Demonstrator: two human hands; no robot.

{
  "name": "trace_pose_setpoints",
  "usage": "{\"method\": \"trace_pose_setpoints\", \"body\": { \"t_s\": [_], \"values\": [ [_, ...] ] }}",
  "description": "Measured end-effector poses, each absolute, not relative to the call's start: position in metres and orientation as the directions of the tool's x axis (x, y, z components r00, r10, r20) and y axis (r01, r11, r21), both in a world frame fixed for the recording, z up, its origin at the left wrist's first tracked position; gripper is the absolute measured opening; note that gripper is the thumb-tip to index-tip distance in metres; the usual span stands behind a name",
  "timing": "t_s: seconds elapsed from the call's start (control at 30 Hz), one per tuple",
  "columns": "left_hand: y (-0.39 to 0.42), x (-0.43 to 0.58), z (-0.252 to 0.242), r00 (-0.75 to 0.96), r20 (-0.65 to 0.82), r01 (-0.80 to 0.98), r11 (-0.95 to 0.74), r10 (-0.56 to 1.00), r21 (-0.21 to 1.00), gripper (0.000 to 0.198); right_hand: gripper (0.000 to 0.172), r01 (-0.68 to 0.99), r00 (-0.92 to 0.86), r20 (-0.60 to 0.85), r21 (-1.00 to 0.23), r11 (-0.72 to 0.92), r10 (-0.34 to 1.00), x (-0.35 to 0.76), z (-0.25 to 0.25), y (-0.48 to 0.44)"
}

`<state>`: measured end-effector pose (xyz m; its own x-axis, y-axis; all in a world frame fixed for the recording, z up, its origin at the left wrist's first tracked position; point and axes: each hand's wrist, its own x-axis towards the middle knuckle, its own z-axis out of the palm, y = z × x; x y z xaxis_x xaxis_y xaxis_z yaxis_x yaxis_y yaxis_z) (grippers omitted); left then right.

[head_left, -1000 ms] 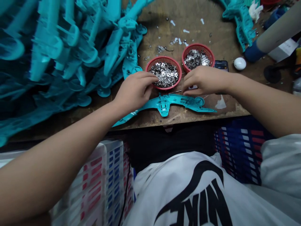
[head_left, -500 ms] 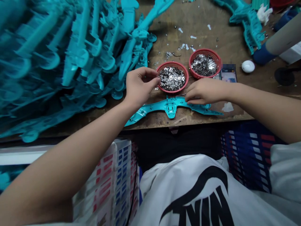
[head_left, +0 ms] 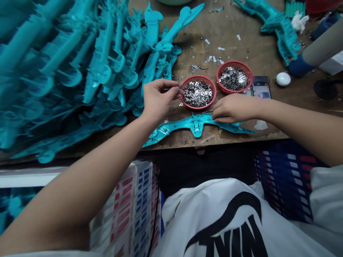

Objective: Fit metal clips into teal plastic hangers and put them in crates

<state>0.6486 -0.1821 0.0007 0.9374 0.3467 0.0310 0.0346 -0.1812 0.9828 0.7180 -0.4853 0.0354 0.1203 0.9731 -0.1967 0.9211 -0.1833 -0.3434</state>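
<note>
A flat teal plastic part (head_left: 197, 125) lies along the near edge of the wooden table (head_left: 241, 50). My right hand (head_left: 234, 108) rests on its right half, fingers pressed together in a pinch over the part's middle; what they hold is too small to name. My left hand (head_left: 158, 98) hovers beside the nearer red basket (head_left: 198, 92) of small shiny metal pieces, thumb and fingers pinched on a tiny metal piece. A second red basket (head_left: 234, 77) with more metal pieces stands just behind to the right.
A big heap of teal plastic parts (head_left: 80, 67) fills the table's left half. More teal parts (head_left: 278, 25) lie at the back right. A phone (head_left: 261, 89), a white egg-shaped object (head_left: 283, 79) and a cardboard tube (head_left: 318, 46) sit to the right. Crates (head_left: 134, 210) stand under the table.
My left hand has lifted from the teal part to the near basket's rim and pinched shut. My right hand slid slightly left along the part.
</note>
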Motion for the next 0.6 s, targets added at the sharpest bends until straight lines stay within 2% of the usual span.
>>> {"method": "trace_pose_setpoints", "body": {
  "t_s": [0.4,0.6],
  "values": [
    [-0.1780,0.6505,0.0014,0.926,0.048,0.018,-0.172,0.373,0.985,0.028,0.031,0.934,0.118,-0.158,-0.319,-0.164,0.980,0.7149,0.0370,-0.4833],
    [-0.1776,0.6501,-0.0022,0.935,-0.025,0.058,-0.084,0.355,0.995,0.031,0.032,0.931,0.132,-0.190,-0.314,-0.187,0.973,0.7119,0.0389,-0.4808]
  ]
}}
